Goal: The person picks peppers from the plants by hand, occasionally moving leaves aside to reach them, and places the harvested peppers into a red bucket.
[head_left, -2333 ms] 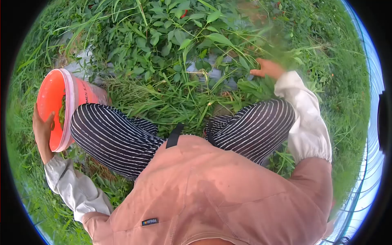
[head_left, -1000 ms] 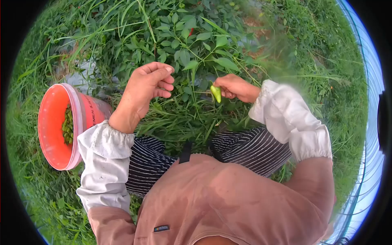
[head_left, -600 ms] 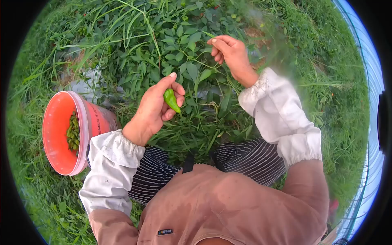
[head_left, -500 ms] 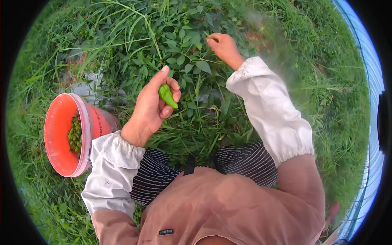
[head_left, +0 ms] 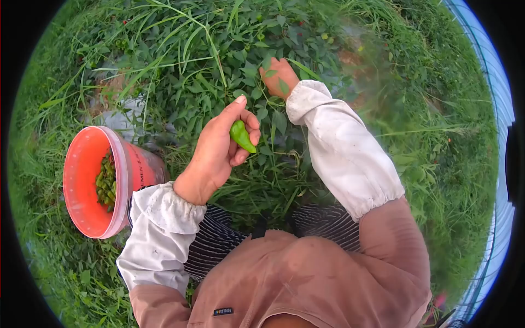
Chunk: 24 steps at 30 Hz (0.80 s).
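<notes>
A bright green pepper [head_left: 242, 136] rests in my left hand [head_left: 216, 145], with the fingers curled round it and the thumb pointing up. My right hand [head_left: 278, 79] reaches in among the leaves of the pepper plants [head_left: 251, 65]; its fingertips are hidden by foliage, so what they touch does not show. At my left stands an orange-red bucket [head_left: 76, 180], tilted toward the camera, with many small green peppers [head_left: 106, 183] inside. My left forearm is close beside its rim.
Long grass blades [head_left: 210, 41] lean across the plants. Silvery ground sheeting [head_left: 128, 112] shows between the weeds. A pale blue curved sheet with netting [head_left: 486, 164] runs along the right edge. Tiny red spots, perhaps ripe peppers, show among the far leaves.
My right hand has moved down and slightly left, from above the leaves to in among them. My left hand, still round the pepper, has shifted right in view.
</notes>
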Available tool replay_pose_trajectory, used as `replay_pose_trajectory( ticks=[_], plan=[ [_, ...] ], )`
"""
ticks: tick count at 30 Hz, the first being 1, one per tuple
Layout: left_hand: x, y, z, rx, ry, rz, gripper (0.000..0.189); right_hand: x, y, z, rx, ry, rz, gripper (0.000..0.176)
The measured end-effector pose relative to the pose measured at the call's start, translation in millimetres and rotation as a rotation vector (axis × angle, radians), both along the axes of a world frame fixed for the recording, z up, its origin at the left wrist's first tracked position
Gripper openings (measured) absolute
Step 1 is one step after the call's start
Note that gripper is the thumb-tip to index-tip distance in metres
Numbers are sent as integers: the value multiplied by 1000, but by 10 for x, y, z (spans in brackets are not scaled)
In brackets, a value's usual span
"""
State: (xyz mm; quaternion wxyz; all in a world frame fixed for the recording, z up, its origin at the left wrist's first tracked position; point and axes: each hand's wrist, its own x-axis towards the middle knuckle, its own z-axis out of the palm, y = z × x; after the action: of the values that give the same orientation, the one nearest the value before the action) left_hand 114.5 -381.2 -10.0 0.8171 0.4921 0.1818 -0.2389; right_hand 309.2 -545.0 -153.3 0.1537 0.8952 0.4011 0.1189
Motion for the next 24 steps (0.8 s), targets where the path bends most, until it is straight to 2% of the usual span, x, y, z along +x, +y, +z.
replay_pose_trajectory(
  ticks=[1, 3, 5, 7, 8, 9, 11, 12, 13, 15, 16, 17, 19, 20, 22, 23, 24],
  plan=[
    [-3, -8, -1, 1, -7, -6, 43, -12, -35, -34, -4, 1, 0, 12],
    [-10, -22, -4, 12, -8, -15, 42, -48, -131, -92, 156, 44, -56, 9],
    [-21, -30, -1, 26, -11, -26, 42, -159, -258, -139, 64, -1, -32, 6],
    [-29, -36, -6, 57, 17, -35, 42, -326, -360, -261, -125, -582, 65, 6],
    [-30, -39, -23, 54, 15, -38, 42, -481, -346, -143, -111, -365, -43, 4],
    [-31, -43, -46, 65, 29, -37, 43, -539, -376, -78, -114, -367, -47, 4],
    [-49, -64, -47, 75, 40, -43, 43, -658, -428, 86, 189, 117, -94, 13],
    [-60, -75, -37, 79, 56, -38, 41, -757, -450, 246, 79, 241, -178, 16],
    [-67, -82, -26, 84, 71, -32, 40, -860, -467, 255, 79, 237, -182, 16],
    [-77, -69, -49, 117, 18, -49, 37, -1041, -501, 253, 577, 504, -7, 17],
    [-82, -53, -79, 150, -34, -62, 33, -1137, -349, 608, 355, 786, -224, 19],
    [-97, -18, -150, 151, -36, -65, 33, -1245, -337, 542, 380, 767, -261, 23],
    [-145, 46, -324, 194, -103, -45, 24, -1498, -249, 949, 307, 1105, -383, 28],
    [-192, 35, -361, 195, -106, -47, 24, -1623, -251, 1070, 311, 1103, -384, 28],
    [-347, 6, -397, 38, 20, 80, 26, -1848, -283, 1228, 712, 955, -401, 34],
    [-409, -46, -321, 37, 18, 74, 26, -1924, -284, 1268, 714, 951, -406, 34],
    [-467, -120, -206, -161, 35, 85, 29, -1989, -270, 1295, 795, 817, -219, 40]
  ],
)
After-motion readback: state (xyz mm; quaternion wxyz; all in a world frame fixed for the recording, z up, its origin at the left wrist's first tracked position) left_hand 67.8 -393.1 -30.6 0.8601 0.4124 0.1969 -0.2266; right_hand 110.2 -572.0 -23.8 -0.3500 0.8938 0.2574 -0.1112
